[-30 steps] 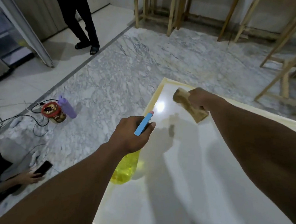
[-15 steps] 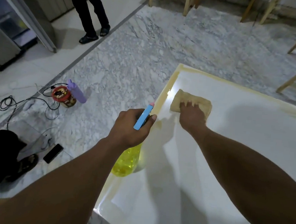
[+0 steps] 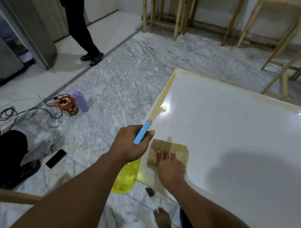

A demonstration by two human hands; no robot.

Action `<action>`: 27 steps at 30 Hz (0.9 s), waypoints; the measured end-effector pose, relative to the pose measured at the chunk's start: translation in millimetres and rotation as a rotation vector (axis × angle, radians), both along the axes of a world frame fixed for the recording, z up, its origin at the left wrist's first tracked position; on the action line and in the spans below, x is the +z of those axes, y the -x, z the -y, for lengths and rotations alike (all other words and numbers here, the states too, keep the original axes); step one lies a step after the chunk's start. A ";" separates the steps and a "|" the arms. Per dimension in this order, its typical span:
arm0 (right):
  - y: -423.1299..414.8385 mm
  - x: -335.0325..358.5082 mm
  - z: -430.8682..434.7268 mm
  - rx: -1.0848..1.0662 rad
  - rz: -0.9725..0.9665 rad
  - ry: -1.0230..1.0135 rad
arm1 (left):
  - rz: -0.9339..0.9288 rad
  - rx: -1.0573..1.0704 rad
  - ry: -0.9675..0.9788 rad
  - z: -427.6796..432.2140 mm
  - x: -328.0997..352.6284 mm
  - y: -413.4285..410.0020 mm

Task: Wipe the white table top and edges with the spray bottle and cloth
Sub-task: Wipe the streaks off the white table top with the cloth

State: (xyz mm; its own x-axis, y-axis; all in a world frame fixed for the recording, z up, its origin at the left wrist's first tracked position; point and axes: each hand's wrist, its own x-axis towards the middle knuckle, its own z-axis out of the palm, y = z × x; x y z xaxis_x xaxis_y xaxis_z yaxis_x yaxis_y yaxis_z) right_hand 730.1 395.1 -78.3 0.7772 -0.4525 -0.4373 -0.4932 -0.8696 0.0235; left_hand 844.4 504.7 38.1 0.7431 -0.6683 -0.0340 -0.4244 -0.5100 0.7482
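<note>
Tan cloth (image 3: 168,145) has slid from the surface's (image 3: 236,131) far corner back along its left edge to the near corner, with the right hand (image 3: 170,169) pressing it flat-fingered. That strip looks wiped; most of the top likely remains. The left hand (image 3: 130,146) grips the bottle (image 3: 124,181) just off that edge. The bottle's neck is hidden, and the surface's right side is cut off.

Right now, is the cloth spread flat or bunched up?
Spread flat: the cloth lies as a rectangle on the table top, under the right hand, fingers straight.
</note>
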 end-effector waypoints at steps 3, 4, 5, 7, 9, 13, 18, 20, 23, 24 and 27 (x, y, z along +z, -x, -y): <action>20.8 7.7 -11.4 -0.090 0.094 -0.137 | -0.002 -0.017 0.008 -31.8 5.9 29.1; 24.8 14.2 -6.9 -0.136 0.157 -0.214 | 0.002 -0.026 0.008 -39.7 8.7 38.0; 27.7 23.2 0.8 -0.190 0.218 -0.288 | 0.007 -0.030 0.008 -45.8 12.5 46.0; 36.0 46.9 18.5 -0.402 0.366 -0.485 | 0.004 -0.041 0.006 -53.1 20.1 58.2; 56.6 71.9 34.6 -0.674 0.521 -0.766 | -0.001 -0.078 -0.001 -53.7 30.4 71.9; 107.2 95.2 61.9 -1.150 0.664 -1.450 | -0.040 -0.145 -0.025 -39.2 45.7 97.6; 153.4 92.3 108.3 -1.164 0.676 -1.613 | -0.124 -0.233 -0.051 12.5 53.7 123.4; 161.4 92.3 142.7 -1.118 0.632 -1.581 | -0.120 -0.251 -0.059 42.2 50.5 130.4; 167.1 90.0 211.4 -1.078 0.513 -1.454 | -0.116 -0.261 -0.060 91.8 43.2 139.1; 167.3 90.3 236.5 -1.066 0.471 -1.410 | -0.114 -0.260 -0.059 110.6 41.0 141.6; 158.5 96.8 309.7 -1.027 0.364 -1.249 | -0.138 -0.246 -0.043 168.5 36.2 144.6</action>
